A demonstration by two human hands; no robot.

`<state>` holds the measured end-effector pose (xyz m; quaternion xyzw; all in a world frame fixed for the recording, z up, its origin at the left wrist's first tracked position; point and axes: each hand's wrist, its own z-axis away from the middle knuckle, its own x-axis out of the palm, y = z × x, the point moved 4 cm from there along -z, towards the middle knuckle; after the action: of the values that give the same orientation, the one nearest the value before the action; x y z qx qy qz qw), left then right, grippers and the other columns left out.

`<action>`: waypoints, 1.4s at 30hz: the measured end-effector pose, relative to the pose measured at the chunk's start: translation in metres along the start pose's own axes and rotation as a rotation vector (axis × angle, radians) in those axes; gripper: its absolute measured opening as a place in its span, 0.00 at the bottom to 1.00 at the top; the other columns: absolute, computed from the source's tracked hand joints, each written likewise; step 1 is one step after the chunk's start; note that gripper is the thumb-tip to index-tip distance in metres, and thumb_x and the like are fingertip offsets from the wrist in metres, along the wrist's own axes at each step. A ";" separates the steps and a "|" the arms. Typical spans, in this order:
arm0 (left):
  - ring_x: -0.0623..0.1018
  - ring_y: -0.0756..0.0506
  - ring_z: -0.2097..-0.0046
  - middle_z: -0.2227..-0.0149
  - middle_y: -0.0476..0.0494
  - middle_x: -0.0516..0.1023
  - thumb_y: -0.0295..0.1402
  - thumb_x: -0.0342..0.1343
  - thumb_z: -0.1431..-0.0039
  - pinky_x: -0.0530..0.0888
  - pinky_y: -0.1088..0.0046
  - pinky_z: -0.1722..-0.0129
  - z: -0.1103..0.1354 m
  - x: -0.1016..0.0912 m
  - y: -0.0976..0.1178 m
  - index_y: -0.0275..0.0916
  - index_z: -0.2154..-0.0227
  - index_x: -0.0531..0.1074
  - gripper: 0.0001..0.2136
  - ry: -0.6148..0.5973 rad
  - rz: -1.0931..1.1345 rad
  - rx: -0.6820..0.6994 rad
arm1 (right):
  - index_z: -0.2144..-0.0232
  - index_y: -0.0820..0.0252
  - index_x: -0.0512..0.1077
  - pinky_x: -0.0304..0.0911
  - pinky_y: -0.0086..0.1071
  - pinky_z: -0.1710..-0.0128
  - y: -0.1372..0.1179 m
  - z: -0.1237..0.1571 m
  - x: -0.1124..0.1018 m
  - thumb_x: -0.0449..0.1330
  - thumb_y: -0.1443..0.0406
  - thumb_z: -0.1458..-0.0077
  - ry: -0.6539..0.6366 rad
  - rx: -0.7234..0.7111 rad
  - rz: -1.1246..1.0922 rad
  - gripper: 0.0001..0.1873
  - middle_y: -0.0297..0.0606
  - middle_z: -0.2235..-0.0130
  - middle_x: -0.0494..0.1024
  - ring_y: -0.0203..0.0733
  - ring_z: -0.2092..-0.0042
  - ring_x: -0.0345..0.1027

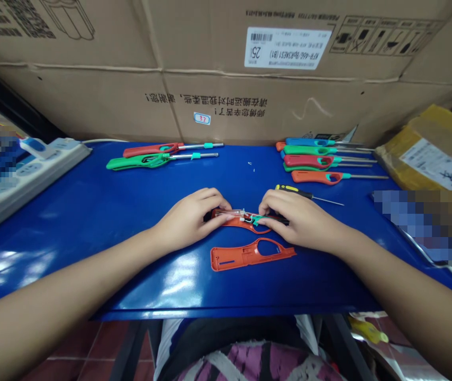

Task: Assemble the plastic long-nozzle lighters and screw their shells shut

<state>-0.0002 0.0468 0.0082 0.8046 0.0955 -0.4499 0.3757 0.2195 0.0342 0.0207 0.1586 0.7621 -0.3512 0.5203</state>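
Note:
An orange lighter half-shell (237, 221) with its inner parts showing lies between my hands on the blue table. My left hand (198, 217) is closed around its left end, with a clear fuel tank (228, 212) at the fingertips. On the other side, my right hand (293, 218) pinches near the green trigger piece (256, 219), thumb and forefinger close together. Part of the lighter is hidden under both hands. Just in front lies the other orange half-shell (232, 258), hollow side up. A yellow and black screwdriver (294, 191) rests behind my right hand.
Red (150, 151) and green (138, 161) lighters lie at the back left. Several assembled lighters (309, 161) are stacked at the back right. A power strip (27, 174) runs along the left, a yellow-taped carton (440, 143) stands right, and a large cardboard box (210, 58) walls the back.

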 end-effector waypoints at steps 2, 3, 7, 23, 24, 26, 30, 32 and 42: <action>0.77 0.46 0.56 0.58 0.43 0.78 0.37 0.56 0.31 0.73 0.70 0.56 0.001 -0.003 0.001 0.38 0.57 0.76 0.09 0.043 0.002 0.015 | 0.65 0.57 0.67 0.59 0.34 0.61 0.001 0.001 -0.002 0.60 0.63 0.36 0.004 0.010 -0.027 0.06 0.36 0.63 0.73 0.40 0.62 0.65; 0.77 0.46 0.56 0.58 0.43 0.78 0.36 0.57 0.32 0.73 0.70 0.56 0.001 -0.005 0.002 0.38 0.57 0.76 0.08 0.067 0.005 0.029 | 0.65 0.57 0.67 0.59 0.34 0.61 0.001 0.001 -0.003 0.60 0.63 0.36 0.006 0.017 -0.049 0.06 0.35 0.64 0.73 0.40 0.62 0.65; 0.76 0.47 0.58 0.60 0.44 0.79 0.34 0.59 0.34 0.73 0.71 0.58 0.003 -0.011 0.009 0.37 0.57 0.77 0.07 0.104 0.027 0.130 | 0.65 0.57 0.68 0.59 0.35 0.58 -0.001 0.003 -0.010 0.57 0.65 0.35 0.014 0.006 -0.133 0.04 0.35 0.63 0.74 0.39 0.62 0.65; 0.76 0.47 0.61 0.62 0.43 0.81 0.32 0.61 0.35 0.73 0.69 0.58 0.004 -0.007 0.019 0.37 0.56 0.78 0.08 0.061 0.047 0.276 | 0.60 0.57 0.72 0.58 0.35 0.55 -0.010 0.000 0.002 0.57 0.61 0.32 -0.013 -0.103 -0.127 0.06 0.35 0.61 0.77 0.39 0.59 0.68; 0.76 0.47 0.61 0.62 0.42 0.81 0.32 0.61 0.35 0.73 0.68 0.58 0.004 -0.007 0.019 0.36 0.57 0.78 0.07 0.054 0.049 0.278 | 0.61 0.57 0.73 0.57 0.36 0.54 -0.010 0.000 0.002 0.57 0.62 0.32 -0.015 -0.120 -0.128 0.07 0.35 0.61 0.78 0.39 0.59 0.68; 0.76 0.46 0.61 0.62 0.42 0.81 0.32 0.61 0.36 0.72 0.68 0.59 0.004 -0.006 0.020 0.36 0.58 0.78 0.07 0.031 0.049 0.277 | 0.64 0.58 0.73 0.57 0.36 0.54 -0.010 0.001 0.001 0.57 0.62 0.32 -0.017 -0.140 -0.131 0.08 0.35 0.63 0.78 0.39 0.60 0.68; 0.75 0.44 0.61 0.63 0.42 0.81 0.33 0.61 0.36 0.72 0.65 0.59 0.004 -0.005 0.021 0.36 0.58 0.78 0.07 -0.017 0.042 0.277 | 0.66 0.59 0.74 0.56 0.37 0.54 -0.012 0.002 -0.002 0.57 0.63 0.32 -0.047 -0.175 -0.133 0.10 0.36 0.65 0.78 0.40 0.60 0.67; 0.75 0.44 0.62 0.64 0.42 0.81 0.33 0.60 0.35 0.71 0.65 0.60 0.003 -0.005 0.022 0.35 0.59 0.78 0.07 -0.032 0.043 0.278 | 0.66 0.59 0.74 0.56 0.37 0.54 -0.014 0.002 -0.005 0.56 0.64 0.32 -0.065 -0.188 -0.132 0.11 0.36 0.65 0.78 0.40 0.61 0.66; 0.73 0.45 0.63 0.64 0.43 0.81 0.32 0.59 0.36 0.70 0.65 0.59 0.004 -0.009 0.028 0.37 0.61 0.76 0.05 -0.089 0.063 0.320 | 0.67 0.59 0.71 0.53 0.37 0.56 -0.023 0.003 -0.005 0.53 0.65 0.31 -0.143 -0.256 -0.103 0.11 0.35 0.67 0.75 0.40 0.61 0.62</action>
<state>0.0063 0.0259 0.0287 0.8359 -0.0193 -0.4827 0.2605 0.2097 0.0162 0.0329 0.0261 0.7689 -0.2878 0.5704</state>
